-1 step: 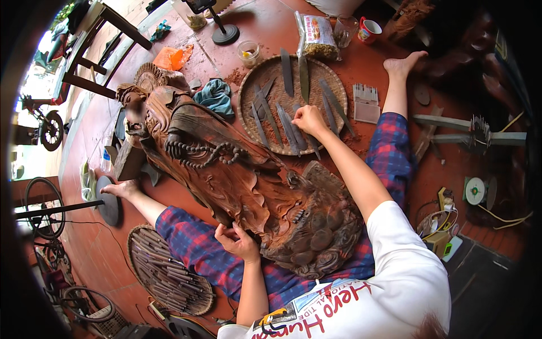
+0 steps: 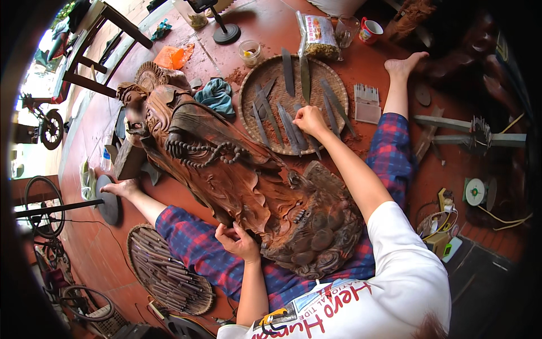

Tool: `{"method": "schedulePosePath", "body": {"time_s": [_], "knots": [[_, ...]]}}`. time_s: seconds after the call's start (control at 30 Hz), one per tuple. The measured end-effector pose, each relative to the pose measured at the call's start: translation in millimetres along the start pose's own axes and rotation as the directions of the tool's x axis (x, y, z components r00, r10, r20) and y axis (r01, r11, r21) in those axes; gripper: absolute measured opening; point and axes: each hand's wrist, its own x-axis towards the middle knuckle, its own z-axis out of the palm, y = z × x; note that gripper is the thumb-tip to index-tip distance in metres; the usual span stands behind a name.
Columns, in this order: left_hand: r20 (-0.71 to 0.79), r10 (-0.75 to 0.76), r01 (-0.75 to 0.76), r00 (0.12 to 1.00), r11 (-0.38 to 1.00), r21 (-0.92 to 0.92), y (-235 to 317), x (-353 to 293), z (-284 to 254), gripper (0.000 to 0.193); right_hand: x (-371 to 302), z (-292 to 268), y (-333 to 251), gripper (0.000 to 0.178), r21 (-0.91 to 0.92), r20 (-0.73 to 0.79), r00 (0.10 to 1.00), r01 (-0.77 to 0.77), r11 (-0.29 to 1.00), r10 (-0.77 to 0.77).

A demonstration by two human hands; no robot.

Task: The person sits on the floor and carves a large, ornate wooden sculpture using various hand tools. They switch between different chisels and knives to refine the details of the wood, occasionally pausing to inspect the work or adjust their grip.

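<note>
A large carved wooden statue with a bead string lies slantwise across my lap, its ornate base close to me. My left hand is closed at its lower left edge, fingers bent against the wood. Past the statue, my right hand hovers over a round woven tray. Its fingers are pinched together; whatever may be between them is hidden. Several flat grey metal files are spread on the tray, some just under and beside that hand.
Right of the tray stands a clear case of thin bits. A bag, a red mug and a small tub stand beyond. A teal cloth lies left of the tray. A basket of handled tools sits by my left leg.
</note>
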Motion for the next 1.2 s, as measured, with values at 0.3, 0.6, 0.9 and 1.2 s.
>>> {"method": "schedulePosePath", "body": {"time_s": [0.3,0.6,0.9,1.2], "knots": [[-0.005,-0.011,0.011,1.000,1.000,0.013,5,-1,5,0.026,4,-18,-6,0.044,-0.332,-0.037,0.983,-0.180,0.926,0.178],[-0.045,-0.191,0.160,0.981,0.910,-0.382,24,7,-2,0.024,-53,-115,-63,0.020,0.282,-0.214,0.951,0.278,0.918,-0.222],[0.228,0.447,-0.324,0.865,0.845,-0.425,94,6,-36,0.046,-287,-113,-191,0.038,0.124,0.184,0.107,0.984,0.131,-0.977],[0.085,0.586,-0.531,0.806,0.778,-0.335,74,25,-40,0.026,-303,-73,-204,0.042,0.257,0.171,0.316,0.900,0.352,-0.933]]}}
